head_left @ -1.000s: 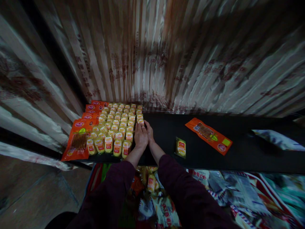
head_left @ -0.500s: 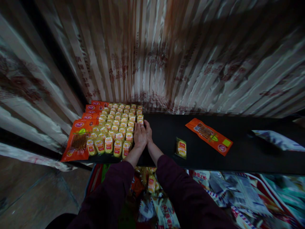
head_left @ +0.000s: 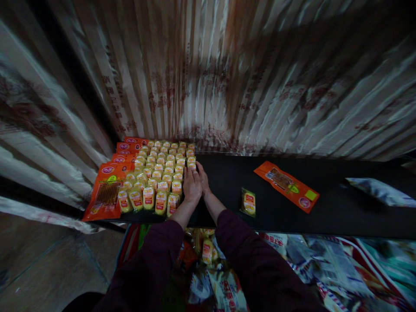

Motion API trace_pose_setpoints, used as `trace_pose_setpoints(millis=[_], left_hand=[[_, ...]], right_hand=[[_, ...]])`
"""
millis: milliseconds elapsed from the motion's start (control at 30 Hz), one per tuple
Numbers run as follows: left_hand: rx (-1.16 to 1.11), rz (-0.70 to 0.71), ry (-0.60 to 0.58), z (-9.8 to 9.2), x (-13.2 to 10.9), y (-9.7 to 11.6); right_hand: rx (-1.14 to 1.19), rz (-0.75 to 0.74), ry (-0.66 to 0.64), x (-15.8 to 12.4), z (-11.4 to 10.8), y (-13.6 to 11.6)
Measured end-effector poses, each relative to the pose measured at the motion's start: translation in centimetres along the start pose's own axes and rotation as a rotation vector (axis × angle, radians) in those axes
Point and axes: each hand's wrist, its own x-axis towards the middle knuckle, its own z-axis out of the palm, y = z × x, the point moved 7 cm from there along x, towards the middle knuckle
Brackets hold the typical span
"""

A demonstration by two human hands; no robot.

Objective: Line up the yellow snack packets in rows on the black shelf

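Note:
Rows of small yellow wrapped snacks [head_left: 161,203] stand close together on the left part of a black shelf [head_left: 221,173]. At the right edge of these rows, my left hand [head_left: 192,185] and my right hand [head_left: 203,178] are side by side, touching. Their fingers close round a yellow wrapped snack [head_left: 191,160] in the rightmost row, whose top shows beyond the fingertips. Orange snack packets [head_left: 105,190] lie overlapped to the left of the rows. A single yellow snack [head_left: 248,203] lies apart, right of my hands.
An orange packet [head_left: 287,186] and a white packet [head_left: 380,191] lie on the shelf at the right. Below the front edge are bins of bagged snacks [head_left: 334,264]. Pleated printed sheeting [head_left: 214,78] hangs behind the shelf.
The view has shifted very slightly. Both hands remain at the right edge of the yellow rows, with no clear change in their hold.

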Motion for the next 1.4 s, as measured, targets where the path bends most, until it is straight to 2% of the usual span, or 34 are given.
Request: trace_pose_setpoints(millis=[133,467,700,933,1133,1400], left_hand=[[0.024,-0.009,0.006,0.1,-0.3,0.2],[0.041,-0.029,-0.012,-0.8,-1.3,1.4],[0.0,0.007,-0.028,-1.1,-1.0,2.1],[0.0,-0.016,-0.041,-1.4,-1.5,2.1],[0.044,0.007,-0.045,-1.4,-2.1,2.4],[0.042,0.018,-0.057,-1.2,-2.2,2.0]], right_hand=[[0.02,0.004,-0.006,-0.2,-0.2,0.0],[-0.05,0.062,0.128,-1.2,-1.1,0.7],[-0.152,0.078,0.114,-2.3,-1.1,-0.5],[-0.159,0.038,0.151,-2.5,-1.4,-0.6],[-0.241,0.071,0.13,-2.7,-1.6,-0.6],[-0.17,0.053,0.149,-3.0,-1.9,-0.3]])
